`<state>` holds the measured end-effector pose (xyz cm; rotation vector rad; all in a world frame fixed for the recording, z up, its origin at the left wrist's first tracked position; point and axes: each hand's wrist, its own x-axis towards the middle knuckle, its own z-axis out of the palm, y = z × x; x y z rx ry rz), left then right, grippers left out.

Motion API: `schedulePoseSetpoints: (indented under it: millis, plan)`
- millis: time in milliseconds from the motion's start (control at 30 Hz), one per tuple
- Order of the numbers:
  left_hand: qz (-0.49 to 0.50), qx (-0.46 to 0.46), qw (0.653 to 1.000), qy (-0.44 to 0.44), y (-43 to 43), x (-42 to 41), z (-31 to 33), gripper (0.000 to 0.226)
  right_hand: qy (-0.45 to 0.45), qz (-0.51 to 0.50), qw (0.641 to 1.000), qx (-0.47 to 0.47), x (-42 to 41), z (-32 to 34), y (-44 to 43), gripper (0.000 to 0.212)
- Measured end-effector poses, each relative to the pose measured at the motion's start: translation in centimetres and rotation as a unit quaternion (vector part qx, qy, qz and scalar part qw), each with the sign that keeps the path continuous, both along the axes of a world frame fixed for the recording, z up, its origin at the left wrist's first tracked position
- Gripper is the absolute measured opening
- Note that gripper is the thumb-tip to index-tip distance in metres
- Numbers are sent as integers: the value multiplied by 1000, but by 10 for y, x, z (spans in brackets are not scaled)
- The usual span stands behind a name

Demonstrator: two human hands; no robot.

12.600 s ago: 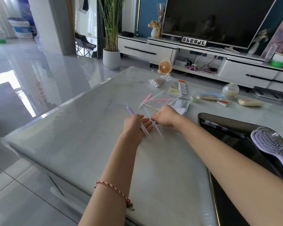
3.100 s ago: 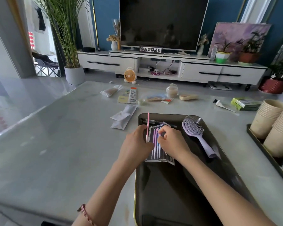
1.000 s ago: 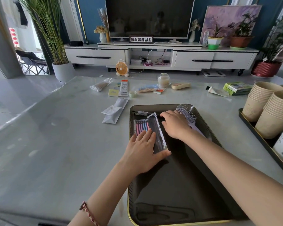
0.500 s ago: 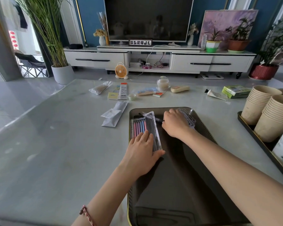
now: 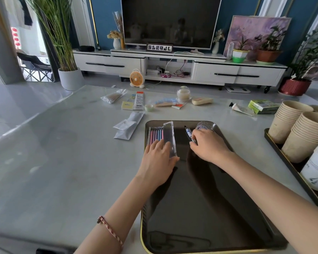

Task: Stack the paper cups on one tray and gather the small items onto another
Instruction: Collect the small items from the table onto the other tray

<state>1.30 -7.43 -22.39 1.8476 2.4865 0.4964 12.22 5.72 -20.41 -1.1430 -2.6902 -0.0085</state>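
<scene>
On the dark tray's [image 5: 209, 217] far end, the left hand [image 5: 159, 160] presses straight fingers on the clear case [image 5: 168, 136] of coloured sticks, the right hand's [image 5: 208, 145] curled fingers pinch a marker [image 5: 188, 133] beside it, and paper cups [image 5: 301, 129] stand stacked in the right-hand tray [image 5: 275, 143].

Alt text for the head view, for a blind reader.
On a dark tray, the left hand rests flat on a clear case of coloured pens; the right hand holds a marker. Stacked paper cups fill another tray.
</scene>
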Motion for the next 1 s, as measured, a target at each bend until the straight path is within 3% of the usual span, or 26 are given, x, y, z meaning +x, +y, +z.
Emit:
schedulePoseSetpoints:
  millis: [100, 200, 333, 400, 567, 667, 733, 800, 1000]
  plan:
    - [6, 32, 999, -43, -2, -7, 9, 61, 59, 13, 998, -23, -7, 10, -8, 18]
    - [66, 117, 985, -104, -6, -28, 20, 48, 143, 38, 986, -80, -27, 24, -23, 18]
    - [198, 166, 952, -164, -20, -70, 20, 27, 274, 44, 907, -317, -79, 30, -49, 7]
    - [238, 153, 939, -197, -29, -85, 18, 32, 279, 35, 881, -382, -117, 23, -60, 6]
    - [221, 134, 940, -223, -38, -95, 11, 34, 173, -53, 923, -339, -198, 0, -68, 55]
    - [224, 140, 938, -223, -43, -103, 8, 32, 159, -149, 940, -262, -224, -11, -65, 67]
    - [235, 149, 933, -229, -48, -104, 9, 35, 152, -210, 939, -226, -233, -17, -57, 63]
    - [234, 163, 930, -234, -52, -111, 12, 37, 184, -249, 918, -247, -243, -20, -48, 49]
    - [237, 196, 918, -252, -51, -123, 14, 37, 229, -149, 890, -365, -238, -12, -44, 37]
